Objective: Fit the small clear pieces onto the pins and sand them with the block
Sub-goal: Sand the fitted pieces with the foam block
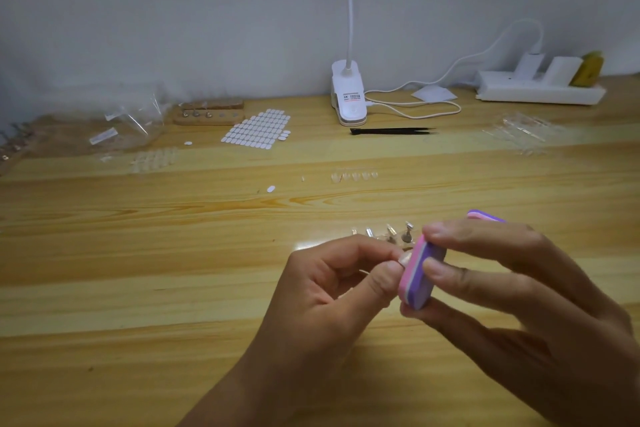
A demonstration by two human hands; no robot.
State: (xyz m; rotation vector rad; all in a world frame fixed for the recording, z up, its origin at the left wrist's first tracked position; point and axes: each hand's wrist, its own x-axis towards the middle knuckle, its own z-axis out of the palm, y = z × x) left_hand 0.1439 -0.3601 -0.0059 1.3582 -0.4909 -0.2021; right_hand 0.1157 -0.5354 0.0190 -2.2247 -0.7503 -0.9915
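right hand (519, 291) grips block (415, 279) (long axis away-right) | left hand (332, 284) pinches clear piece (404, 257)

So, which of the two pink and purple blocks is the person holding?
The near block, gripped between the right hand's fingers and touching the clear piece pinched by the left hand. The other block only peeks out beyond the right hand.

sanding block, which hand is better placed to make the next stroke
Right. The right hand grips the sanding block between fingers and thumb, its pink face against the clear piece that the left hand pinches, so the left looks best kept as holder.
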